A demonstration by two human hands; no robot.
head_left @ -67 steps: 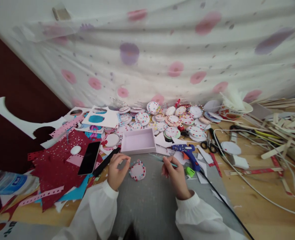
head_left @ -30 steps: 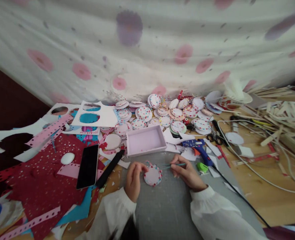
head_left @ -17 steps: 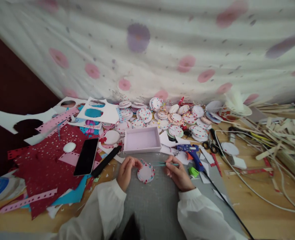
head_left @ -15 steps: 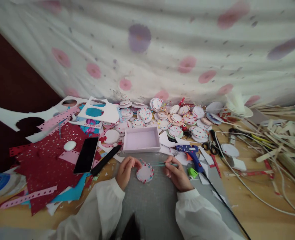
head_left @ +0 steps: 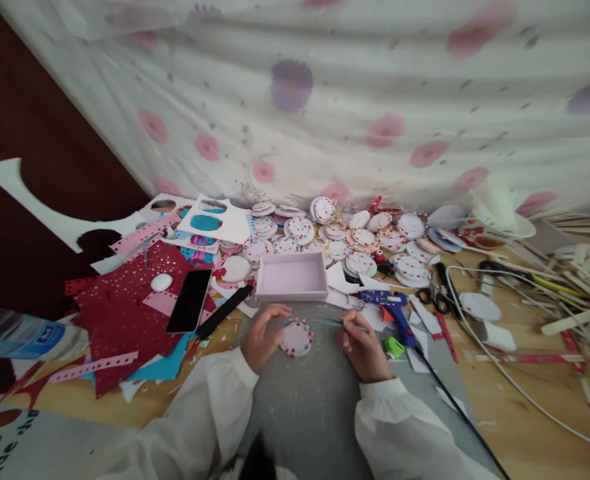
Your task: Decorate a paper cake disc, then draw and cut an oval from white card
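Lying flat on the grey mat (head_left: 305, 400) between the two hands, the round dotted disc (head_left: 296, 338) sits nearer the left hand (head_left: 263, 337) than the right. The left hand's fingertips (head_left: 283, 311) curl over the disc's left and upper edge, touching it; that grip is narrow, pinched lightly at the rim rather than closed around the piece. The right hand (head_left: 362, 347) rests to the disc's right, apart from it, and is closed on a thin teal tool (head_left: 339, 323). The tool's long axis runs nearly level, left to right, with its free tip pointing at the disc's upper right edge and stopping just short of it; what the tip carries is too small to tell. So the disc lies leftward of the right grip, straight along the tool's line. Just beyond the disc stands the shallow pink tray (head_left: 291, 275), and to the right of the right hand lies the blue glue gun (head_left: 395, 308) on the worktop (head_left: 515, 400), with a black phone (head_left: 189, 301) well to the left.
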